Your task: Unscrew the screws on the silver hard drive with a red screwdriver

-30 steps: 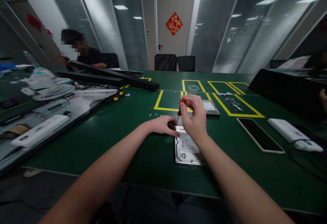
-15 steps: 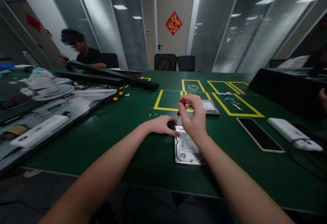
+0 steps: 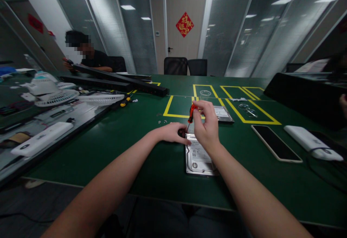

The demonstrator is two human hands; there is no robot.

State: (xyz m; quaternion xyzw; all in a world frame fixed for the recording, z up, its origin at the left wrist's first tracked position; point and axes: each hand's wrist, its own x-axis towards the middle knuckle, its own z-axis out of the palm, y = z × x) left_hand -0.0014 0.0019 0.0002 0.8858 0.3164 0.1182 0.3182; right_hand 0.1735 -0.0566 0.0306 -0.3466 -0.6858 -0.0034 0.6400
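Observation:
A silver hard drive (image 3: 197, 156) lies flat on the green table (image 3: 130, 147) in front of me. My right hand (image 3: 206, 124) pinches the red handle of a small screwdriver (image 3: 191, 113), held upright with its tip at the drive's far left corner. My left hand (image 3: 171, 132) rests on the table at that same corner, fingers curled against the drive's edge beside a small dark object I cannot make out.
Yellow taped boxes (image 3: 177, 107) mark the table beyond; one holds a second drive (image 3: 222, 113). A phone (image 3: 275, 143) and white power bank (image 3: 311, 142) lie at right. Small screws (image 3: 162, 121), black bars (image 3: 124, 80) and fan parts (image 3: 58, 95) are left. A person (image 3: 90, 55) sits far left.
My right hand's fingers have shifted on the screwdriver handle, which now leans slightly differently. My left hand and the drive have stayed put.

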